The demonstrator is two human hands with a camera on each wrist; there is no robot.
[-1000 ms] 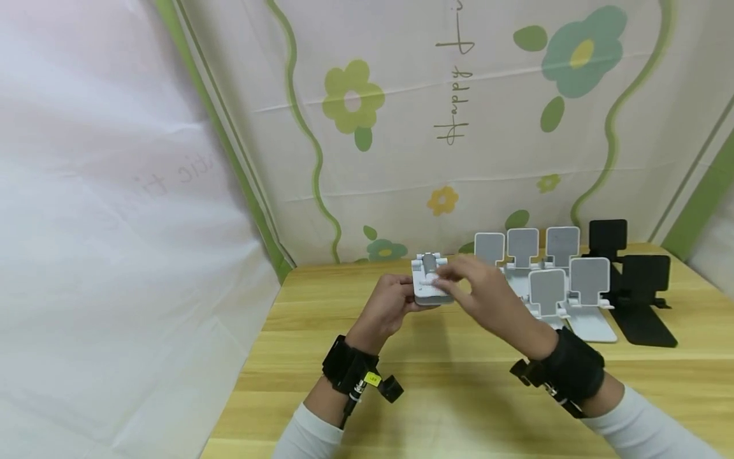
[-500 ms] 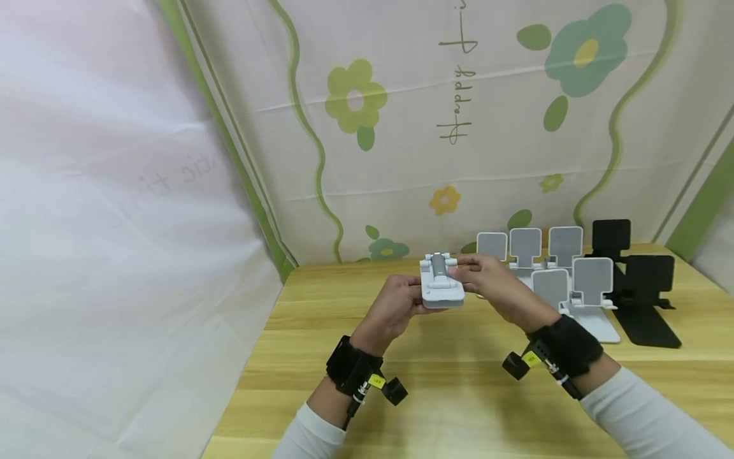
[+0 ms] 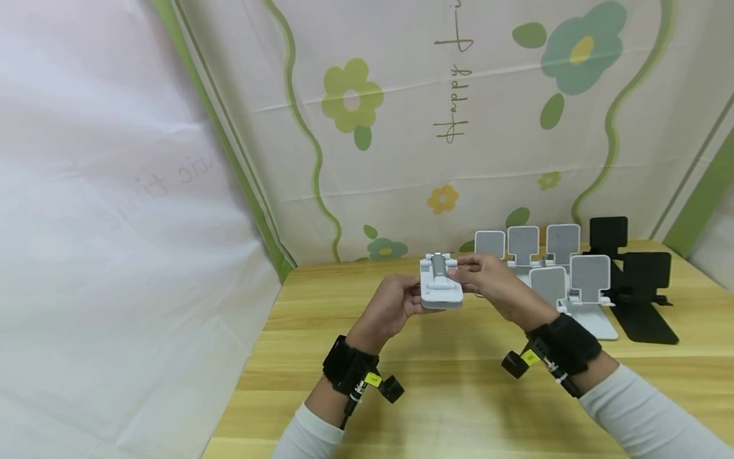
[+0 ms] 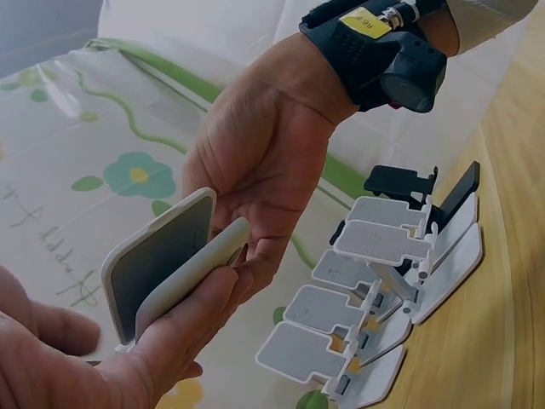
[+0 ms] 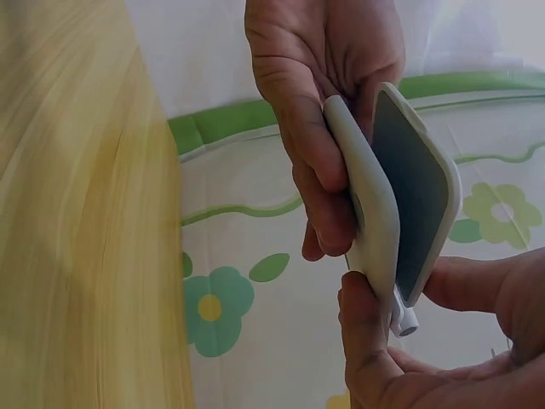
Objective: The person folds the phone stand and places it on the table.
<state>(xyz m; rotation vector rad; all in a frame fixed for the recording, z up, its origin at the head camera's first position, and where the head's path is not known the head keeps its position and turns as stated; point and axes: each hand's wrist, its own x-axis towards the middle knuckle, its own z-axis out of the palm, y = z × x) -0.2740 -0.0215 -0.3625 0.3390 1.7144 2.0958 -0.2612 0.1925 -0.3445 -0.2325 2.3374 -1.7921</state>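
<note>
A white and grey folding phone stand (image 3: 441, 293) is held in the air above the table between both hands. Its two plates lie nearly together, with a wedge-shaped gap showing in both wrist views. My left hand (image 3: 388, 312) grips its left side, fingers under the lower plate. From the right, my right hand (image 3: 497, 287) pinches the hinge end, the thumb near the grey arm. In the right wrist view, fingers of both hands press on the outside of the white base (image 5: 370, 183), while the grey pad (image 5: 409, 187) faces it.
Several unfolded phone stands are grouped at the right of the wooden table (image 3: 321, 357): white ones with grey pads (image 3: 590, 280) and black ones (image 3: 646, 280). A floral curtain (image 3: 395, 127) hangs behind the table, and white cloth (image 3: 115, 287) covers the left side.
The right hand has moved from over the stand's front to its right edge, uncovering the grey arm. The stand has shifted slightly right; over the last half second the hands barely move.
</note>
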